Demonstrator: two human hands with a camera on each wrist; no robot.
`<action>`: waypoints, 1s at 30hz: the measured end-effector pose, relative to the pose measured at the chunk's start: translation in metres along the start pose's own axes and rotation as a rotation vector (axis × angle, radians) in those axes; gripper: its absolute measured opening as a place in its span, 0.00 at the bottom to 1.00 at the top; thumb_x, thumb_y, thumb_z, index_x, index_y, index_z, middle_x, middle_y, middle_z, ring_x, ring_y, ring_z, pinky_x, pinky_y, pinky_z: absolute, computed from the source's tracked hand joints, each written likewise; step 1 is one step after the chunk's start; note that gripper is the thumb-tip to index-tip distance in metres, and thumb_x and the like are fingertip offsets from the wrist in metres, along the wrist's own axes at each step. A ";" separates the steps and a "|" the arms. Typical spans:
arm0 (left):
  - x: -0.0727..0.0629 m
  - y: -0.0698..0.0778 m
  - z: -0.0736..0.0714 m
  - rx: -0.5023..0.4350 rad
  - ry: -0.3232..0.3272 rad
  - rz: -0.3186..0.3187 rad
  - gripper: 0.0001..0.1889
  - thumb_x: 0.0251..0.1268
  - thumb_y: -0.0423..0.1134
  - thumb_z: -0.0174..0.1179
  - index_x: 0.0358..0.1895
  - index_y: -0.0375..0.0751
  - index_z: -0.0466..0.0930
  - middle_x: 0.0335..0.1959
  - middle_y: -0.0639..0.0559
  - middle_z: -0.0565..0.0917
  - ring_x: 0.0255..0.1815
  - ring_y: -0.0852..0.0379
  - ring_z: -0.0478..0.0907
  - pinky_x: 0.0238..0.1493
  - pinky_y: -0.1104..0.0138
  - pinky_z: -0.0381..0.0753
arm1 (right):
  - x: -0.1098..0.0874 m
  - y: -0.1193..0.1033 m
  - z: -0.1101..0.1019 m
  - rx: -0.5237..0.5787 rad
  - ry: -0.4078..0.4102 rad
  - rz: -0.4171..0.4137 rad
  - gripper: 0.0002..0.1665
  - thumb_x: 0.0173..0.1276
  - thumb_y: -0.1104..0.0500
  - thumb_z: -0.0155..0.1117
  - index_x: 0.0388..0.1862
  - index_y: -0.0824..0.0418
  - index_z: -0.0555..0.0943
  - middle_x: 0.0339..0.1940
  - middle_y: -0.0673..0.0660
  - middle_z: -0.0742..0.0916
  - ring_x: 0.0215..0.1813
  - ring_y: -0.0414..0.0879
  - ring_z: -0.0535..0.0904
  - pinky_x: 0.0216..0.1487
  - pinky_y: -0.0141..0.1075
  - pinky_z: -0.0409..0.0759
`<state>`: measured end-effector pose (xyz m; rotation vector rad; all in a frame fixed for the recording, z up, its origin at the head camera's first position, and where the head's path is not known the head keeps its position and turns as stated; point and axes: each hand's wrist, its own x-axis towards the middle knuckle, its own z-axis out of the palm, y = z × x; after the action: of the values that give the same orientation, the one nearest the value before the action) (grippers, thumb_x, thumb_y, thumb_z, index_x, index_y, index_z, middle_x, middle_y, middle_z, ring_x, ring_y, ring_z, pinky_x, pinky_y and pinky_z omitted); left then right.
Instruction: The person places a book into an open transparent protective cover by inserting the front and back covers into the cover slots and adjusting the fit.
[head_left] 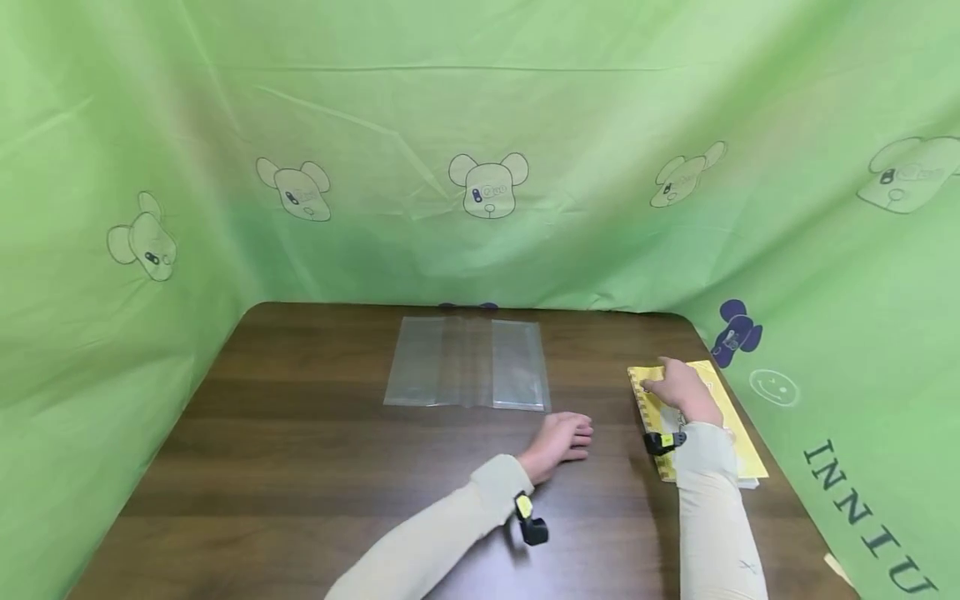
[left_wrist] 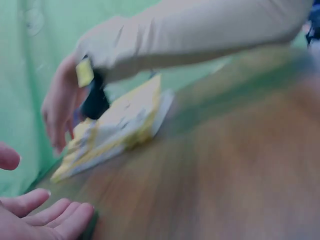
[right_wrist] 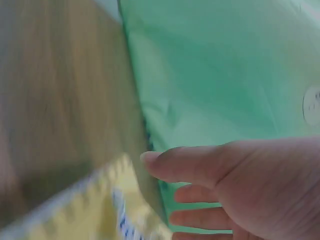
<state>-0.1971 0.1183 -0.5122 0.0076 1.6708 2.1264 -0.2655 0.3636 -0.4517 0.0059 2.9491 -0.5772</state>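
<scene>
A yellow notebook [head_left: 660,417] with a ring-bound left edge lies near the right side of the table. Over its upper part is my right hand [head_left: 686,390], thumb spread from the fingers. In the right wrist view those fingers [right_wrist: 197,218] look straight and hold nothing, with the blurred notebook [right_wrist: 95,215] below. My left hand [head_left: 557,443] hovers low over the middle of the table, its fingers loosely bent around nothing. Nearest to it is a clear plastic book cover [head_left: 467,362], spread flat. The left wrist view shows the notebook [left_wrist: 125,117] beyond the left fingers.
The brown wooden table [head_left: 300,467] has green cloth [head_left: 375,250] with bear drawings hanging at its back and sides. The notebook lies close to the right table edge, beside the cloth. A small pale object [head_left: 837,569] sits at the lower right edge.
</scene>
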 end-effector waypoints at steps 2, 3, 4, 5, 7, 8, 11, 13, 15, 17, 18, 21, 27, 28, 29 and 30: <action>-0.002 -0.005 0.022 -0.036 0.008 -0.043 0.19 0.69 0.36 0.52 0.56 0.24 0.79 0.50 0.33 0.86 0.52 0.42 0.86 0.49 0.55 0.88 | -0.006 0.011 -0.002 -0.029 0.014 0.026 0.43 0.67 0.54 0.64 0.68 0.85 0.63 0.64 0.86 0.71 0.63 0.82 0.68 0.64 0.69 0.70; -0.003 -0.007 0.032 -0.054 0.007 -0.064 0.20 0.68 0.36 0.51 0.55 0.25 0.79 0.50 0.33 0.87 0.53 0.41 0.86 0.50 0.54 0.88 | -0.009 0.016 -0.003 -0.036 0.018 0.049 0.44 0.66 0.54 0.64 0.68 0.85 0.64 0.63 0.86 0.72 0.62 0.82 0.69 0.63 0.69 0.71; -0.003 -0.009 0.040 -0.070 0.014 -0.082 0.20 0.68 0.36 0.51 0.54 0.25 0.79 0.49 0.33 0.87 0.52 0.41 0.86 0.51 0.53 0.87 | -0.011 0.021 -0.005 -0.039 0.019 0.073 0.44 0.65 0.54 0.66 0.67 0.85 0.64 0.62 0.87 0.72 0.61 0.82 0.69 0.62 0.69 0.71; -0.004 -0.010 0.048 -0.083 0.022 -0.098 0.20 0.67 0.36 0.50 0.53 0.26 0.79 0.49 0.33 0.87 0.52 0.40 0.86 0.51 0.52 0.87 | -0.014 0.025 -0.007 -0.037 0.016 0.101 0.45 0.63 0.54 0.66 0.67 0.85 0.64 0.61 0.87 0.72 0.59 0.82 0.70 0.60 0.69 0.73; -0.003 -0.011 0.060 -0.112 0.038 -0.126 0.20 0.64 0.37 0.50 0.52 0.27 0.79 0.47 0.32 0.87 0.51 0.38 0.86 0.51 0.49 0.87 | -0.019 0.034 -0.012 -0.026 0.015 0.166 0.45 0.62 0.54 0.68 0.66 0.85 0.65 0.57 0.87 0.73 0.54 0.78 0.73 0.56 0.67 0.76; -0.003 -0.011 0.066 -0.124 0.041 -0.139 0.20 0.63 0.38 0.50 0.52 0.27 0.79 0.46 0.32 0.87 0.50 0.37 0.86 0.51 0.48 0.86 | -0.021 0.039 -0.014 -0.001 0.008 0.203 0.44 0.63 0.53 0.68 0.64 0.86 0.66 0.54 0.86 0.75 0.51 0.75 0.76 0.53 0.64 0.78; 0.000 -0.011 0.079 -0.145 0.050 -0.167 0.22 0.61 0.40 0.51 0.53 0.27 0.78 0.44 0.31 0.87 0.49 0.35 0.86 0.51 0.46 0.86 | -0.026 0.052 -0.018 0.061 -0.015 0.280 0.35 0.64 0.50 0.70 0.48 0.83 0.74 0.37 0.75 0.81 0.36 0.61 0.79 0.38 0.51 0.82; 0.002 -0.012 0.087 -0.152 0.059 -0.185 0.22 0.61 0.41 0.51 0.52 0.26 0.78 0.43 0.32 0.87 0.48 0.35 0.86 0.50 0.45 0.86 | -0.029 0.059 -0.020 0.107 -0.049 0.322 0.29 0.64 0.48 0.71 0.36 0.75 0.74 0.27 0.64 0.79 0.29 0.52 0.76 0.31 0.43 0.79; 0.003 -0.013 0.094 -0.153 0.080 -0.198 0.22 0.59 0.40 0.52 0.51 0.26 0.78 0.40 0.33 0.87 0.46 0.35 0.87 0.49 0.46 0.86 | -0.030 0.065 -0.020 0.130 -0.092 0.349 0.27 0.65 0.46 0.71 0.30 0.69 0.73 0.23 0.57 0.75 0.27 0.47 0.72 0.29 0.39 0.74; 0.004 -0.013 0.099 -0.157 0.113 -0.203 0.20 0.58 0.39 0.52 0.48 0.26 0.79 0.38 0.33 0.86 0.43 0.36 0.87 0.47 0.46 0.87 | -0.030 0.069 -0.022 0.144 -0.122 0.367 0.29 0.65 0.44 0.71 0.31 0.69 0.73 0.24 0.57 0.75 0.29 0.48 0.72 0.30 0.39 0.74; 0.004 -0.014 0.101 -0.160 0.130 -0.203 0.19 0.58 0.38 0.51 0.47 0.27 0.79 0.37 0.33 0.86 0.42 0.36 0.87 0.47 0.46 0.87 | -0.029 0.070 -0.023 0.146 -0.135 0.378 0.31 0.65 0.44 0.71 0.33 0.72 0.73 0.26 0.59 0.77 0.30 0.50 0.73 0.32 0.40 0.76; 0.004 -0.014 0.105 -0.186 0.165 -0.201 0.18 0.56 0.36 0.51 0.45 0.27 0.78 0.36 0.31 0.86 0.42 0.34 0.87 0.47 0.45 0.87 | -0.025 0.072 -0.028 0.136 -0.176 0.387 0.41 0.65 0.42 0.71 0.47 0.82 0.72 0.38 0.73 0.81 0.40 0.63 0.79 0.40 0.49 0.82; 0.006 -0.012 0.105 -0.285 0.096 -0.254 0.16 0.58 0.33 0.47 0.46 0.25 0.74 0.44 0.27 0.81 0.53 0.27 0.80 0.62 0.39 0.77 | -0.019 0.073 -0.033 0.082 -0.262 0.348 0.61 0.63 0.36 0.70 0.62 0.90 0.60 0.58 0.88 0.71 0.57 0.80 0.73 0.53 0.61 0.81; 0.007 -0.011 0.105 -0.291 0.081 -0.260 0.16 0.58 0.32 0.47 0.46 0.25 0.74 0.45 0.27 0.81 0.55 0.27 0.79 0.64 0.38 0.75 | -0.019 0.074 -0.033 0.071 -0.264 0.342 0.61 0.63 0.35 0.70 0.62 0.90 0.60 0.57 0.88 0.72 0.56 0.79 0.74 0.52 0.61 0.81; 0.007 -0.011 0.106 -0.294 0.070 -0.262 0.15 0.59 0.32 0.47 0.46 0.25 0.74 0.46 0.28 0.80 0.55 0.27 0.78 0.65 0.37 0.73 | -0.018 0.075 -0.033 0.051 -0.260 0.334 0.60 0.63 0.35 0.70 0.59 0.90 0.62 0.54 0.87 0.74 0.53 0.77 0.76 0.50 0.59 0.82; 0.007 -0.011 0.106 -0.293 0.069 -0.260 0.15 0.60 0.31 0.47 0.46 0.25 0.74 0.45 0.29 0.79 0.55 0.28 0.78 0.66 0.37 0.72 | -0.018 0.076 -0.033 0.038 -0.255 0.330 0.58 0.64 0.35 0.69 0.57 0.89 0.64 0.50 0.85 0.77 0.50 0.74 0.78 0.47 0.57 0.83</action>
<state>-0.1715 0.2207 -0.4947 -0.3548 1.2991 2.1656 -0.2498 0.4465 -0.4473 0.3856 2.6113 -0.5389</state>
